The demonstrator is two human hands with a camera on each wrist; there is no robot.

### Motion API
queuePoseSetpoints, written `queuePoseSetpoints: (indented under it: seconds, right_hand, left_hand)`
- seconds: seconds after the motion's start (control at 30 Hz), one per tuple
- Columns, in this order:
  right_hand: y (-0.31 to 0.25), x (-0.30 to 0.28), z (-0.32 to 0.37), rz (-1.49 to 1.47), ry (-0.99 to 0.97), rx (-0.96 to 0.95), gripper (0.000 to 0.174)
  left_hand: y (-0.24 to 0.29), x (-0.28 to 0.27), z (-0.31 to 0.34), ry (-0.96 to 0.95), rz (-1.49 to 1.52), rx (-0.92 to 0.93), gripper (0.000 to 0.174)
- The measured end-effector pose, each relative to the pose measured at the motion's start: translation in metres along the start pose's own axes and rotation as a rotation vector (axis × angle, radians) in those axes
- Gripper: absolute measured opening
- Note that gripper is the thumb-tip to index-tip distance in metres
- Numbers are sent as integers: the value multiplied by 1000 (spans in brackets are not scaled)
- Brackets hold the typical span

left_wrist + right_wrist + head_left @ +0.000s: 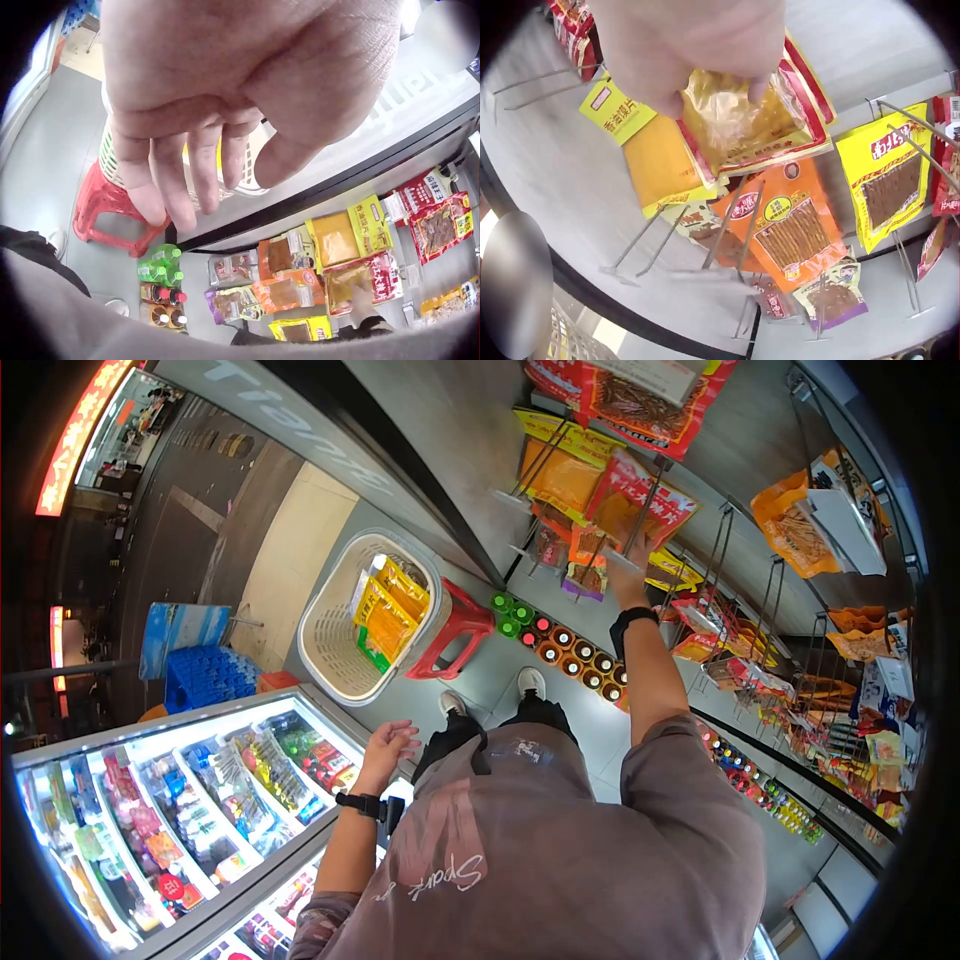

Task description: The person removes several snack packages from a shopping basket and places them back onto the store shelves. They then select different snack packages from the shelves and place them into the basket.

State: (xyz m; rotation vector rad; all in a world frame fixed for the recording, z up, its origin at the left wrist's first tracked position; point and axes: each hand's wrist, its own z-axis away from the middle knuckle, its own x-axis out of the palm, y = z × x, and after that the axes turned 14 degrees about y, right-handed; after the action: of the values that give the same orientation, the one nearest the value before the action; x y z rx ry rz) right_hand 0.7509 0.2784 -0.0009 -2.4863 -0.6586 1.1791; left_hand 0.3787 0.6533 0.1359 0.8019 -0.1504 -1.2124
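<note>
My right hand point(630, 578) reaches up to the snack rack and grips a red-edged snack packet point(739, 150) with a clear window showing yellow food. Thumb and fingertips press into its front in the right wrist view. Beside it hangs a yellow packet point(560, 478) with an orange block inside. Below are an orange packet of brown sticks point(791, 229) and a purple-edged packet point(836, 296). My left hand point(388, 748) hangs with loosely bent fingers, holding nothing, near the freezer edge. A white basket point(322, 625) stands ahead of it, with several yellow packets point(390, 610) inside.
The basket rests on a red plastic stool point(452, 635). Rows of bottles point(572, 650) stand on the floor under the rack. Metal hooks point(735, 240) stick out among the packets. A lit glass-topped freezer point(170, 815) stands on the left.
</note>
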Motion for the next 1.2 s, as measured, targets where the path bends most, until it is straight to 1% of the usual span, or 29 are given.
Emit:
queuePoseSetpoints:
  seconds: [0.07, 0.1, 0.13, 0.2, 0.27, 0.33, 0.4, 0.43, 0.47, 0.53, 0.57, 0.6, 0.67, 0.7, 0.73, 0.77, 0.83, 0.87, 0.9, 0.93, 0.97, 1.03, 1.07, 1.1, 1.13, 1.17, 1.2]
  right_hand:
    - [-7, -3, -9, -75, 29, 57, 46]
    - [6, 14, -3, 47, 1, -4, 49]
    - [6, 14, 2, 28, -5, -7, 49]
    - [2, 6, 17, -77, -54, 83, 46]
    - [-7, -7, 42, -65, -166, 173, 41]
    - [-27, -26, 78, -124, -69, 135, 35]
    - [-37, -48, 120, -273, -218, 174, 30]
    - [-47, -63, 141, -279, -363, 289, 24]
    - [-57, -79, 161, -279, -506, 408, 18]
    - [-75, -115, 196, -121, -719, 322, 12]
    - [-85, -135, 211, -95, -800, 376, 13]
    - [-95, -156, 226, -66, -877, 433, 14]
    - [-90, -190, 276, -62, -875, 549, 15]
    - [-97, -213, 289, -4, -910, 667, 15]
    - [-104, -235, 298, 58, -939, 784, 15]
    - [-112, -259, 307, 111, -971, 854, 17]
    - [-133, -298, 308, 190, -1027, 982, 19]
    - [-146, -318, 303, 211, -1050, 1048, 20]
    - [-156, -332, 297, 243, -1049, 1052, 20]
    - [-166, -343, 295, 291, -1006, 1112, 20]
    - [-176, -348, 297, 331, -959, 1171, 21]
    - [-185, -354, 306, 308, -912, 1196, 21]
    - [-188, -355, 307, 277, -873, 1204, 21]
    - [-194, -350, 303, 281, -871, 1202, 21]
    - [-209, -338, 293, 289, -938, 1187, 22]
    - [-219, -325, 284, 295, -1005, 1169, 22]
    - [-223, -315, 279, 294, -1006, 1165, 22]
  left_hand:
    - [7, -5, -3, 2, -9, 35, 35]
    - [10, -10, -6, 2, -4, 60, 35]
    - [15, -15, -9, 22, 0, 57, 35]
    - [25, -25, -21, 69, 21, 107, 35]
    - [29, -41, -41, 99, 76, 117, 34]
    - [32, -58, -68, 117, 130, 132, 33]
    - [33, -73, -103, 213, 317, 64, 33]
    - [31, -83, -126, 182, 388, 37, 40]
    - [27, -90, -149, 161, 394, 37, 40]
    - [11, -100, -201, 136, 484, -68, 48]
    - [-3, -101, -235, 146, 409, -71, 51]
    - [-2, -100, -253, 111, 412, -75, 51]
    - [-7, -85, -284, 249, 268, -191, 57]
    - [-18, -81, -311, 224, 232, -211, 65]
    - [-7, -78, -313, 215, 190, -226, 68]
    - [5, -74, -310, 208, 152, -246, 71]
    - [-27, -62, -357, 273, 289, -274, 72]
    - [-27, -61, -365, 219, 343, -299, 73]
    - [-29, -54, -373, 228, 434, -290, 75]
    - [-32, -50, -379, 242, 518, -274, 77]
    - [-24, -49, -375, 231, 511, -283, 77]
    - [-5, -50, -367, 84, 494, -251, 83]
    - [-14, -44, -381, 80, 494, -254, 83]
    - [-38, -30, -408, 275, 359, -230, 65]
    - [-60, -19, -431, 468, 220, -204, 48]
    - [-76, -14, -447, 403, 364, -186, 48]
    - [-74, -15, -448, 405, 367, -185, 48]
